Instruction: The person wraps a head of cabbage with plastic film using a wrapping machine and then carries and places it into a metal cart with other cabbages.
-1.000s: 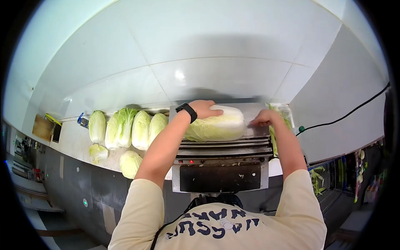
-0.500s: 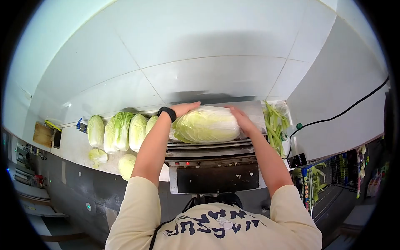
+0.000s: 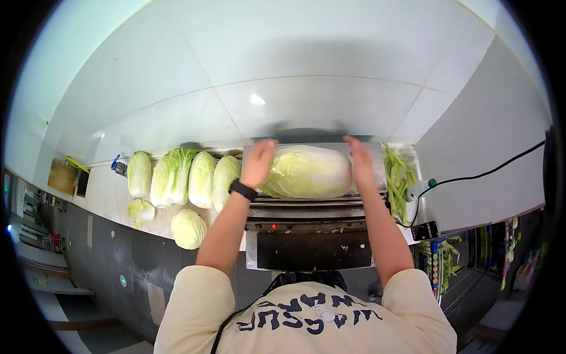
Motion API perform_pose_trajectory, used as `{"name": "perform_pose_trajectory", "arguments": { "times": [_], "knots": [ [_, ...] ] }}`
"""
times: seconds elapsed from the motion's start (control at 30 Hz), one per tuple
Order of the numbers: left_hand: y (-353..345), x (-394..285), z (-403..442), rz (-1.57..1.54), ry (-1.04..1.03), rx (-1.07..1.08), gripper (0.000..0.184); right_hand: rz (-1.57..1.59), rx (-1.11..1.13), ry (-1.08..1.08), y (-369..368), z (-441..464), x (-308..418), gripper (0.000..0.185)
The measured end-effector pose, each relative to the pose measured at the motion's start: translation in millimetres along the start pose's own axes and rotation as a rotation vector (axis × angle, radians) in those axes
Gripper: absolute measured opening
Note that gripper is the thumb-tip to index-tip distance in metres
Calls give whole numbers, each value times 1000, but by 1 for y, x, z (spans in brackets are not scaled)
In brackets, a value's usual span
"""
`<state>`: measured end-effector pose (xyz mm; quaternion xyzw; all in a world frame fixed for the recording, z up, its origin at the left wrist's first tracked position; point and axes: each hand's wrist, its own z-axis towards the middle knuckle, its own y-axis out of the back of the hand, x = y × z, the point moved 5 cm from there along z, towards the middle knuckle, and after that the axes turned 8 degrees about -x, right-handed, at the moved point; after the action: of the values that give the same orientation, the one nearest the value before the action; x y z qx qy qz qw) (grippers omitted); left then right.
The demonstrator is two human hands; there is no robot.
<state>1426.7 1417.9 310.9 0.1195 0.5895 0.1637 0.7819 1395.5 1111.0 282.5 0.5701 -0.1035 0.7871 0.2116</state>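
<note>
A large napa cabbage [image 3: 309, 172], glossy as if covered in clear film, lies sideways on the flat metal top of a wrapping machine [image 3: 312, 251] with a red light on its front. At the cabbage's leafy left end is my left hand [image 3: 259, 163], its fingers stretched out and slightly blurred, with a black band on the wrist. My right hand [image 3: 361, 164] is by the pale stem end, fingers extended and pointing up. Neither hand grips the cabbage; whether the palms still brush it I cannot tell.
Several napa cabbages [image 3: 201, 180] stand in a row on the counter at left, with a cut cabbage [image 3: 188, 229] in front. Loose green leaves [image 3: 401, 180] fill a tray at right. A phone [image 3: 424, 230], a black cable [image 3: 489, 171] and a cart [image 3: 466, 259] are beyond.
Both hands have come away from the cabbage's sides, the left shifting off its leafy end and the fingers lifting. The cabbage stays on the machine; the view has shifted slightly.
</note>
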Motion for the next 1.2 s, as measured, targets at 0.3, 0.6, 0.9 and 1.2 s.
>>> {"name": "perform_pose_trajectory", "arguments": {
  "times": [0.3, 0.6, 0.9, 1.2],
  "knots": [
    [-13, 66, -36, -154, 199, -193, 51, 221, 149, -421, -17, -22, -37, 49],
    [2, 38, -14, 71, -83, 54, 44, -58, 137, 31, 30, 3, -33, 68],
    [-1, 28, -49, -198, 197, 325, 108, -35, 696, -90, 12, -33, -13, 129],
    [1, 38, -51, -197, 177, 294, 102, -27, 608, -214, 11, -41, 4, 122]
  ]
}}
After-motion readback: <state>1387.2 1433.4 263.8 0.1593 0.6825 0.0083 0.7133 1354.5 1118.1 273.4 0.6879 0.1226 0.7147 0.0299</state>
